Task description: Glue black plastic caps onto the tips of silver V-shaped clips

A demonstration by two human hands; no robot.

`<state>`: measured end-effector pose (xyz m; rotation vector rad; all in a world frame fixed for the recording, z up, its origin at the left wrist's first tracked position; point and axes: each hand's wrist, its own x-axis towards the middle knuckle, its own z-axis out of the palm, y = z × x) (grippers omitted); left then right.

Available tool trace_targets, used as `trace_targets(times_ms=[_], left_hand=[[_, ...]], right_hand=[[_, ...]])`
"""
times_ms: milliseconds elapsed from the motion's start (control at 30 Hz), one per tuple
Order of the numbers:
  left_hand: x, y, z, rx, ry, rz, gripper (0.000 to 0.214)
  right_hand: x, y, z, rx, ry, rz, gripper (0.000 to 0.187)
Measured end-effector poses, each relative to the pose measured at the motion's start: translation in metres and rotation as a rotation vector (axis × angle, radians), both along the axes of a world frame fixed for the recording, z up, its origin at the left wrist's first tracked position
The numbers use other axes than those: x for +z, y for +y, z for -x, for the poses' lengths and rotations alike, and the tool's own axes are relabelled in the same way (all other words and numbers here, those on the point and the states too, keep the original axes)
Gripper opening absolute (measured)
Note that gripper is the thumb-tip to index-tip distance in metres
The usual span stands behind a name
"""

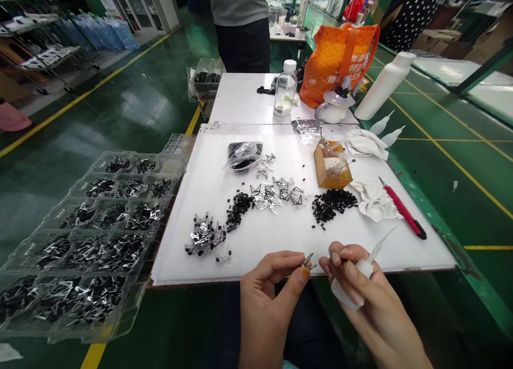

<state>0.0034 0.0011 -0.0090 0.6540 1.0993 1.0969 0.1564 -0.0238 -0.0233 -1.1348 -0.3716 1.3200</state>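
Observation:
At the table's front edge, my left hand (272, 289) pinches a small V-shaped metal clip (308, 261) between thumb and forefinger, its prongs pointing right. Close beside it, my right hand (377, 305) is closed around a small white squeeze bottle (365, 267), whose thin tip points up and to the right. The right fingertips are pinched together, and whether they also hold a tiny part cannot be made out. Beyond the hands lie loose metal clips (267, 198), a heap of small black pieces (334, 204) and a second black heap (239, 208). Clips with black ends (203, 234) are piled at left.
A compartment tray (132, 283) full of clips stands left of the table. An amber box (332, 174), crumpled tissue (377, 200) and red craft knife (401, 206) lie right. Farther back are a bag of black parts (244, 156), bottle (285, 91), orange bag (336, 59) and a standing person (240, 27).

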Motion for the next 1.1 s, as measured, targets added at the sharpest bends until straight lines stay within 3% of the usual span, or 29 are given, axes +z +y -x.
trace_targets(times_ms=[367, 533, 733, 900, 1100], left_hand=[[0.000, -0.003, -0.010, -0.020, -0.009, -0.036, 0.010], [0.002, -0.006, -0.013, -0.015, -0.027, -0.017, 0.010], [-0.001, -0.005, -0.009, -0.074, -0.008, -0.054, 0.010], [0.001, -0.004, -0.011, -0.066, 0.014, -0.108, 0.013], [0.007, -0.006, -0.014, -0.033, 0.015, -0.110, 0.014]], right_hand=[[-0.009, -0.006, -0.006, -0.091, -0.160, 0.060, 0.035], [-0.006, -0.005, -0.009, -0.041, -0.168, 0.013, 0.028], [0.002, -0.007, 0.001, -0.105, -0.315, -0.071, 0.022], [-0.009, -0.015, -0.001, -0.064, -0.587, -0.200, 0.014], [-0.014, -0.018, -0.003, 0.076, -0.619, -0.246, 0.008]])
